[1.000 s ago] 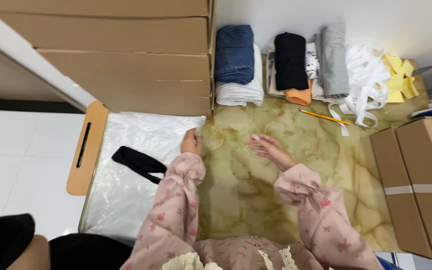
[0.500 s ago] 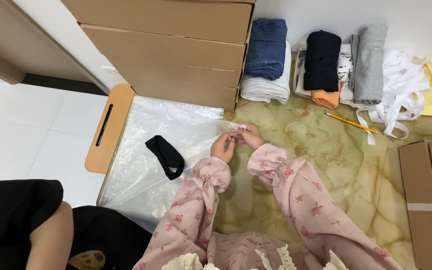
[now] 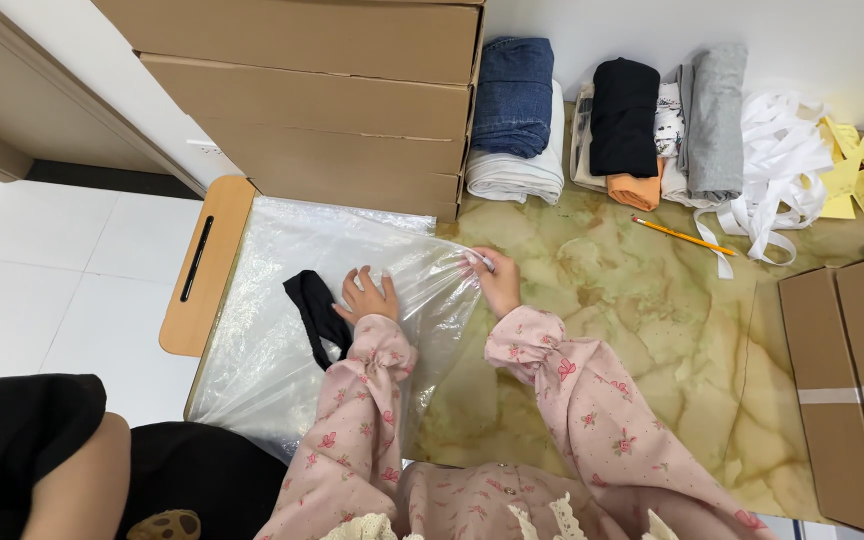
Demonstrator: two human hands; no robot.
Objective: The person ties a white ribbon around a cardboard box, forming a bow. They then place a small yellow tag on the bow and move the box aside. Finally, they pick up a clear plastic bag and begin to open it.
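Left hand (image 3: pixel 365 297) lies flat, fingers spread, on plastic bag (image 3: pixel 282 330); right hand (image 3: pixel 497 280) pinches its edge beside bare marble

We see stacked brown cardboard boxes (image 3: pixel 322 100) far left; folded blue jeans (image 3: pixel 514 80) on white cloth, black, orange & grey folded garments (image 3: pixel 652 125) far centre; white ribbon tangle (image 3: pixel 777 160), yellow paper scraps (image 3: pixel 847 170) far right; yellow pencil (image 3: pixel 684 237) on marble-look tabletop (image 3: pixel 652 330).
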